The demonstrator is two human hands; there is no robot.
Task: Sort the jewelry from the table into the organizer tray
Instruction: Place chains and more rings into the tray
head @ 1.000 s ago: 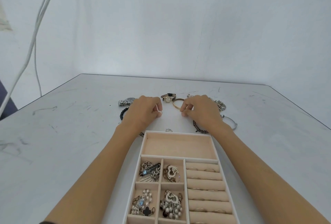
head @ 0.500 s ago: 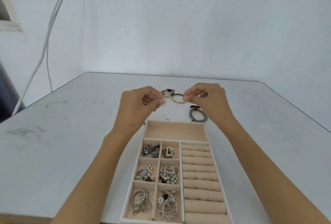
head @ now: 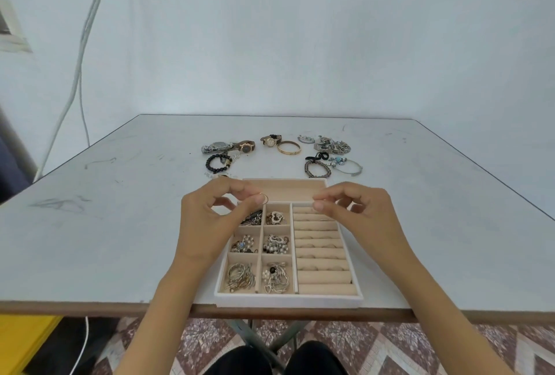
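A thin ring is pinched between thumb and forefinger of the left hand, above the upper part of the organizer tray at centre frame. The right hand is drawn to a narrow pinch; whether anything is held there cannot be told. The ring rolls, with slots running left to right, lie just right of and below the ring, nearer the right hand. Watches and bracelets lie on the desk above the tray.

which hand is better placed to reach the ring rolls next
Right, probably: the right hand hangs, fingertips pinched, over the top ring rolls. The left hand pinches a thin ring over the small compartments beside them.
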